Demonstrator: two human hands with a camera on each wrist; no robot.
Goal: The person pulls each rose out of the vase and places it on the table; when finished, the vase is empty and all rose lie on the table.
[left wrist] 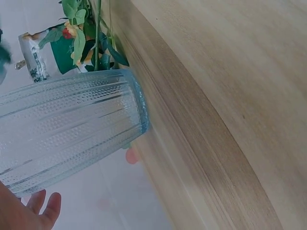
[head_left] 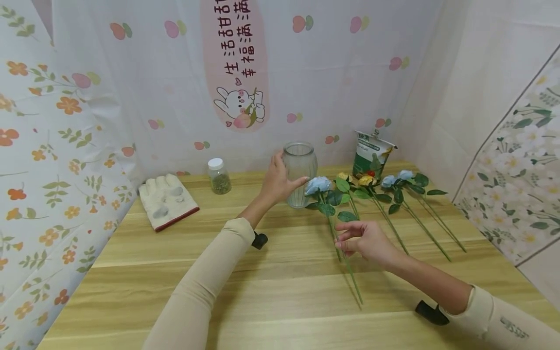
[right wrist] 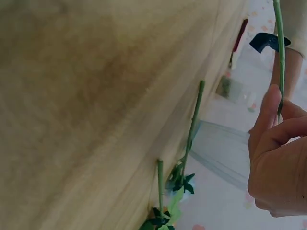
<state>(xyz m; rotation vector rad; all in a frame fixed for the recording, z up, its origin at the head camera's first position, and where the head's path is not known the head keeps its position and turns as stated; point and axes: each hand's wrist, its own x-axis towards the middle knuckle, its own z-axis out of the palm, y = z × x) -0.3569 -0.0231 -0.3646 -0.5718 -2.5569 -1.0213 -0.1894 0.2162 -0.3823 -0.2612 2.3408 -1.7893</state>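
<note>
A clear ribbed glass vase (head_left: 301, 165) stands upright on the wooden table. My left hand (head_left: 276, 181) is at its left side, thumb stretched across the front; the finger contact is partly hidden. In the left wrist view, a couple of fingertips lie beside the vase (left wrist: 72, 129) rather than wrapped round it. My right hand (head_left: 365, 243) pinches the green stem of an artificial blue rose (head_left: 318, 185) between thumb and fingers. The bloom is near the vase's right side, and the stem's lower end points toward me. In the right wrist view, the pinched stem (right wrist: 280, 52) runs upward.
Yellow roses (head_left: 366, 180) and blue roses (head_left: 388, 181) lie to the right, stems toward me. Behind them stands a green-and-white pouch (head_left: 372, 154). Left of the vase are a white-capped jar (head_left: 219, 177) and a cream work glove (head_left: 168, 200). Printed curtains surround the table.
</note>
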